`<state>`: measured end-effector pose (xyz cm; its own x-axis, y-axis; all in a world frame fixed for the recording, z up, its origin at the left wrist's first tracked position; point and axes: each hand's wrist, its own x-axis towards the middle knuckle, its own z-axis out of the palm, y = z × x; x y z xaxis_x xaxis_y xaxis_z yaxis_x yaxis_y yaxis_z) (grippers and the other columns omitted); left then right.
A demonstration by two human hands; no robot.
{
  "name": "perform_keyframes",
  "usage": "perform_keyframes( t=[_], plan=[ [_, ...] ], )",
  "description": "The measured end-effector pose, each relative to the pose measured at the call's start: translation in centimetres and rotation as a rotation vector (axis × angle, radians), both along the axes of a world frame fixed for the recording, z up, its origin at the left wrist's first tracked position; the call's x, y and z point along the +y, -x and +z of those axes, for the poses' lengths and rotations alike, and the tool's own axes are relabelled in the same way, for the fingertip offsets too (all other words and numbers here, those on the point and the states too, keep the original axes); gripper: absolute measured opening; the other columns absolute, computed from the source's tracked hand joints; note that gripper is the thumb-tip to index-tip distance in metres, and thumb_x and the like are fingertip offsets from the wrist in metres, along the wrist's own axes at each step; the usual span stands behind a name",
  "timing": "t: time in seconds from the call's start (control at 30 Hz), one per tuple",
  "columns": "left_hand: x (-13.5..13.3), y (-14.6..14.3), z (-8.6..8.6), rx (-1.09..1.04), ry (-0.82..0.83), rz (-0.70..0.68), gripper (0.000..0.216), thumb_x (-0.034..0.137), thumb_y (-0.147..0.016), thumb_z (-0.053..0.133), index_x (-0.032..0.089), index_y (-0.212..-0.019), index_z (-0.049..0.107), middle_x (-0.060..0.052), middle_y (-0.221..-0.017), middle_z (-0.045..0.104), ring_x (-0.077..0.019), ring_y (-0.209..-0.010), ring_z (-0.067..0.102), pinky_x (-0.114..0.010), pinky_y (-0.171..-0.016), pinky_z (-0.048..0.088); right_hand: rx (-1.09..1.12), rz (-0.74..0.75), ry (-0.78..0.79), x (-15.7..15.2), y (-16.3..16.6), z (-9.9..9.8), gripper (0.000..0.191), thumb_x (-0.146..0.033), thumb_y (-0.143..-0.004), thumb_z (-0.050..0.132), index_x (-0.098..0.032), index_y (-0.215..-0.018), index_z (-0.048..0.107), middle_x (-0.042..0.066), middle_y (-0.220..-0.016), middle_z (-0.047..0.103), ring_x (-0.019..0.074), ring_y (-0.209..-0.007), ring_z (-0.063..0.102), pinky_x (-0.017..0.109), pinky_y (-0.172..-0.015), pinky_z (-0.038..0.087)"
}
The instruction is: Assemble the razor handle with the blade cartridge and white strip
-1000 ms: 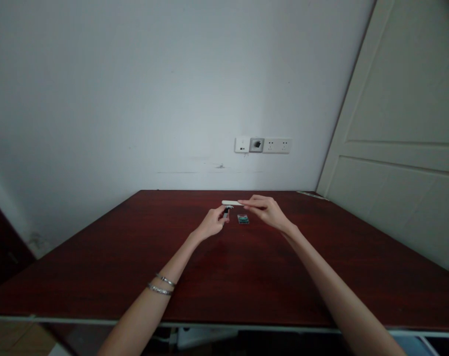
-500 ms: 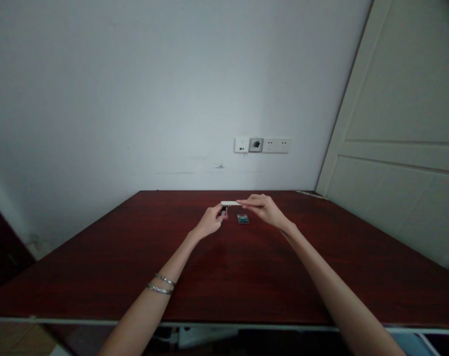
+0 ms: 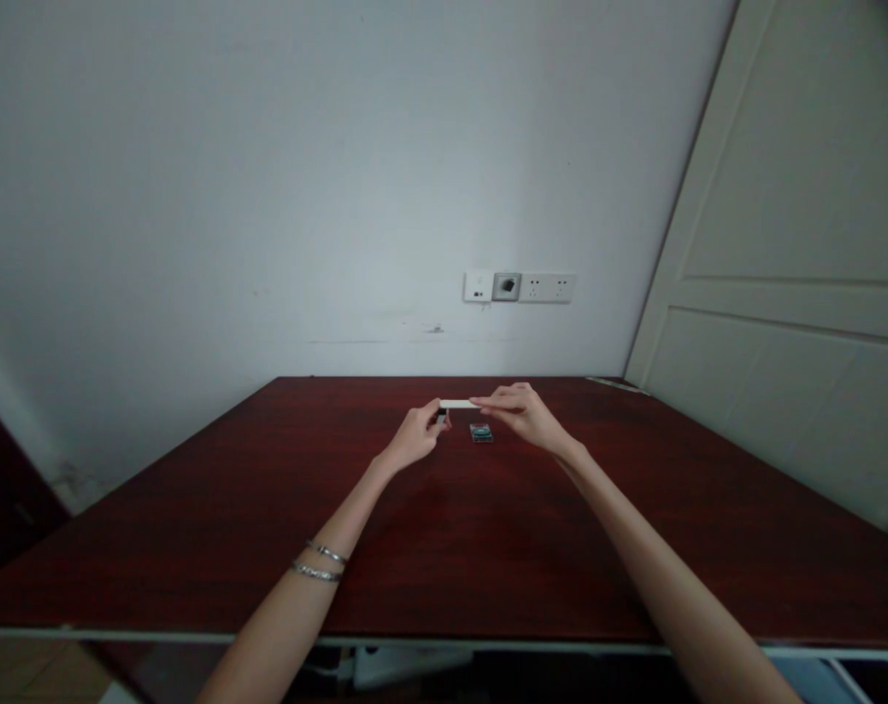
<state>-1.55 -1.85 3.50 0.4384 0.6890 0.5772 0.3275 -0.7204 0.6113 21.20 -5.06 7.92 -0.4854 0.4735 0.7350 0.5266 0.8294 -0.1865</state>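
Note:
A thin, flat white piece point(image 3: 456, 404) is held up above the table between my two hands; its exact kind is too small to make out. My left hand point(image 3: 415, 437) pinches its left end, and a small dark and pale part point(image 3: 442, 418) shows below that end, between the fingers. At the right end, the fingers of my right hand point(image 3: 518, 409) are closed on the same white piece. Below the right hand's fingertips, a small clear case with something green inside point(image 3: 480, 432) lies on the table, touched by neither hand.
The dark red wooden table point(image 3: 429, 548) reaches back to a pale wall with sockets point(image 3: 547, 287). A white panelled door point(image 3: 788, 293) stands at the right. A thin pale strip point(image 3: 617, 385) lies at the back right edge. Under the front edge a white object point(image 3: 407, 665) shows.
The white piece has tilted slightly, so more of its flat face shows and less of the dark part beneath. Both hands stay nearly in place.

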Motion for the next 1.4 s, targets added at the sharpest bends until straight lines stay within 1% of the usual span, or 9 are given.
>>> perform_keyframes(
  t=[0.17,0.37,0.53,0.67,0.8,1.03,1.23,1.3,1.4],
  plan=[
    [-0.1,-0.1,0.3,0.01,-0.005,0.0,0.011,0.01,-0.075,0.047,0.013,-0.081,0.056,-0.002,-0.074,0.061,-0.0104,-0.066,0.055,-0.019,-0.063,0.041,0.055,0.011,0.018,0.3,-1.6,-0.3,0.026,-0.033,-0.085,0.052,-0.025,-0.105,0.066,0.002,-0.07,0.067,0.0112,-0.058,0.053,0.025,-0.06,0.036],
    [-0.3,-0.4,0.2,0.025,-0.008,0.005,0.018,0.007,-0.074,0.045,0.013,-0.086,0.057,-0.002,-0.076,0.062,-0.0103,-0.067,0.056,-0.02,-0.065,0.042,0.043,0.047,0.043,0.2,0.0,0.2,0.026,-0.033,-0.083,0.055,-0.026,-0.106,0.065,0.002,-0.073,0.067,0.0119,-0.064,0.055,0.026,-0.064,0.037],
    [-0.3,-0.2,0.6,-0.062,0.026,-0.042,0.012,0.01,-0.075,0.047,0.014,-0.083,0.055,-0.002,-0.077,0.06,-0.0108,-0.072,0.057,-0.02,-0.068,0.044,0.139,0.094,0.141,0.3,-1.1,-0.4,0.027,-0.033,-0.083,0.054,-0.023,-0.106,0.065,0.003,-0.071,0.066,0.0116,-0.058,0.051,0.024,-0.056,0.038],
    [-0.2,-0.1,0.4,-0.052,0.023,-0.042,0.012,0.01,-0.075,0.047,0.014,-0.083,0.054,-0.002,-0.077,0.06,-0.0108,-0.072,0.058,-0.02,-0.068,0.044,0.172,0.082,0.156,0.2,-1.2,-0.3,0.027,-0.033,-0.082,0.055,-0.022,-0.105,0.066,0.003,-0.07,0.066,0.0116,-0.057,0.05,0.024,-0.056,0.038],
    [-0.2,-0.2,0.3,-0.014,-0.001,-0.012,0.016,0.009,-0.075,0.046,0.014,-0.086,0.056,-0.002,-0.076,0.061,-0.0107,-0.07,0.057,-0.02,-0.066,0.043,0.111,0.124,0.136,0.5,0.0,0.1,0.028,-0.033,-0.083,0.055,-0.023,-0.107,0.065,0.004,-0.071,0.067,0.0118,-0.058,0.052,0.024,-0.057,0.04],
    [-0.3,0.0,1.0,-0.058,0.0,-0.022,0.011,0.009,-0.075,0.047,0.014,-0.079,0.055,-0.002,-0.077,0.06,-0.0111,-0.074,0.057,-0.021,-0.07,0.044,0.071,0.054,0.149,0.4,-2.2,0.2,0.028,-0.033,-0.083,0.054,-0.022,-0.106,0.066,0.005,-0.075,0.069,0.0123,-0.058,0.053,0.025,-0.057,0.041],
    [-0.3,-0.4,0.4,-0.012,0.016,-0.007,0.012,0.011,-0.075,0.048,0.013,-0.081,0.058,-0.003,-0.076,0.061,-0.0113,-0.07,0.057,-0.021,-0.066,0.043,0.032,0.121,0.124,-0.4,-0.4,1.8,0.028,-0.031,-0.084,0.053,-0.023,-0.108,0.065,0.006,-0.079,0.069,0.0132,-0.064,0.057,0.025,-0.061,0.042],
    [-0.4,-0.4,0.4,-0.003,0.011,0.008,0.012,0.012,-0.075,0.049,0.012,-0.082,0.058,-0.003,-0.075,0.061,-0.0113,-0.067,0.056,-0.021,-0.065,0.043,-0.014,0.122,0.111,-0.4,-0.1,1.8,0.028,-0.031,-0.084,0.053,-0.023,-0.108,0.064,0.005,-0.075,0.068,0.0123,-0.062,0.056,0.024,-0.06,0.041],
    [-0.5,-0.1,0.7,-0.008,0.009,-0.022,0.011,0.012,-0.076,0.048,0.012,-0.079,0.058,-0.002,-0.074,0.061,-0.0107,-0.067,0.055,-0.021,-0.064,0.042,-0.033,0.078,0.093,-0.2,-1.1,1.5,0.027,-0.031,-0.084,0.053,-0.023,-0.108,0.065,0.004,-0.072,0.067,0.0118,-0.06,0.055,0.024,-0.059,0.041]
  ],
)
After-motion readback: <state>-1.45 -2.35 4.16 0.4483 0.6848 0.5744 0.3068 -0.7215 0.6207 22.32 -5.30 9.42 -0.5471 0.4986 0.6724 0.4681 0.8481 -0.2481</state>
